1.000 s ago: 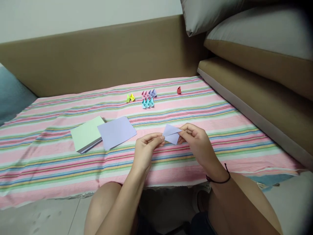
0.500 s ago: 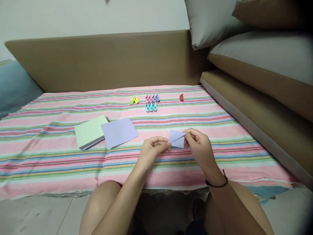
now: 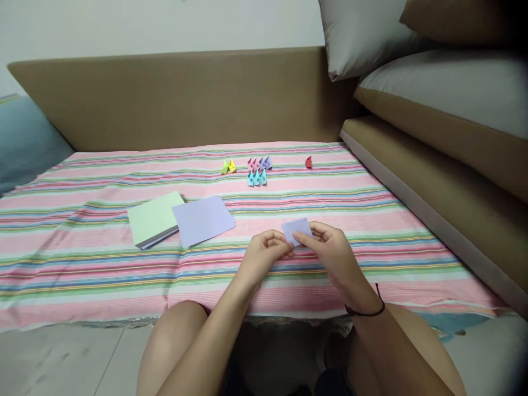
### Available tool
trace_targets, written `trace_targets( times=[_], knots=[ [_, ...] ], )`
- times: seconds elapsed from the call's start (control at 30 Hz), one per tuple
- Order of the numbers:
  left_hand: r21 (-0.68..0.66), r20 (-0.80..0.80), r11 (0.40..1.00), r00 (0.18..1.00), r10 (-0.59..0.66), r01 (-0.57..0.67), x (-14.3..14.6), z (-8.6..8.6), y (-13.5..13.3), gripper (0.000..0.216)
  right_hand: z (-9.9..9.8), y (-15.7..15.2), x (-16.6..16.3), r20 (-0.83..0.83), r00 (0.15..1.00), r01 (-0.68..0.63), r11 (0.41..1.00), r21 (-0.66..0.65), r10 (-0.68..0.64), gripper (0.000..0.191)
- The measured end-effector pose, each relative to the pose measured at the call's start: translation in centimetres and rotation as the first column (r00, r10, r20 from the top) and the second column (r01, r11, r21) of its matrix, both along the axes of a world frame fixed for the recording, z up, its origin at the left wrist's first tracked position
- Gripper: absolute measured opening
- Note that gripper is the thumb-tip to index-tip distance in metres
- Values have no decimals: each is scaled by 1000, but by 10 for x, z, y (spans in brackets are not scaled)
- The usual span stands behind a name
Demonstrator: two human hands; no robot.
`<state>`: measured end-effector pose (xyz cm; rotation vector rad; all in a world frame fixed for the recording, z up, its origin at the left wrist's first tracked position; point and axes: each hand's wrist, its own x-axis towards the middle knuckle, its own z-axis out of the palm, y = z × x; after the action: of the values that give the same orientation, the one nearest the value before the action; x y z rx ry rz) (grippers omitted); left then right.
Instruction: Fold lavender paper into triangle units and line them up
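Note:
A small folded piece of lavender paper (image 3: 295, 226) is held between both hands above the striped cloth. My left hand (image 3: 269, 247) pinches its lower left corner between thumb and fingers. My right hand (image 3: 326, 242) grips it from the right, its thumb lying flat across the front and the fingers behind. Left of the hands lie sheets of lavender paper (image 3: 204, 221), overlapping the edge of a stack of pale green paper (image 3: 153, 218).
Small folded paper pieces stand farther back: yellow (image 3: 231, 165), pink (image 3: 253, 164), purple (image 3: 266, 163), turquoise (image 3: 257, 177) and a lone red one (image 3: 308, 161). Sofa cushions (image 3: 437, 159) are piled on the right. A brown backrest (image 3: 185, 102) runs behind the striped cloth (image 3: 103, 275).
The slanted flap on the lavender paper no longer shows; its face looks smaller and flat. My right thumb has moved left from the right edge onto the paper's front.

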<state>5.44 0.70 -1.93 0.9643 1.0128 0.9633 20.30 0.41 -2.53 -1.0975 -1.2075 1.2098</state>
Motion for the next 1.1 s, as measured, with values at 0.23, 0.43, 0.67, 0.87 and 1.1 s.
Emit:
trace_targets(
  times=[0.23, 0.43, 0.67, 0.87, 1.1],
  knots=[
    [172, -279, 976, 957, -79, 131, -12, 7, 1, 25, 0, 1, 11, 85, 966, -236, 967, -91, 244, 16],
    [82, -152, 983, 977, -151, 165, -14, 5, 2, 26, 2, 2, 14, 103, 962, -239, 961, -135, 254, 17],
    [99, -172, 979, 972, -159, 177, -14, 8, 3, 28, 1, 3, 16, 61, 959, -263, 951, -162, 275, 15],
    [144, -284, 966, 944, -170, 217, -17, 10, 1, 26, 3, 1, 17, 18, 950, -296, 918, -263, 311, 17],
    [213, -231, 975, 973, -15, 65, -12, -2, 4, 25, 2, 0, 10, -36, 947, -314, 892, -325, 320, 26]
  ],
)
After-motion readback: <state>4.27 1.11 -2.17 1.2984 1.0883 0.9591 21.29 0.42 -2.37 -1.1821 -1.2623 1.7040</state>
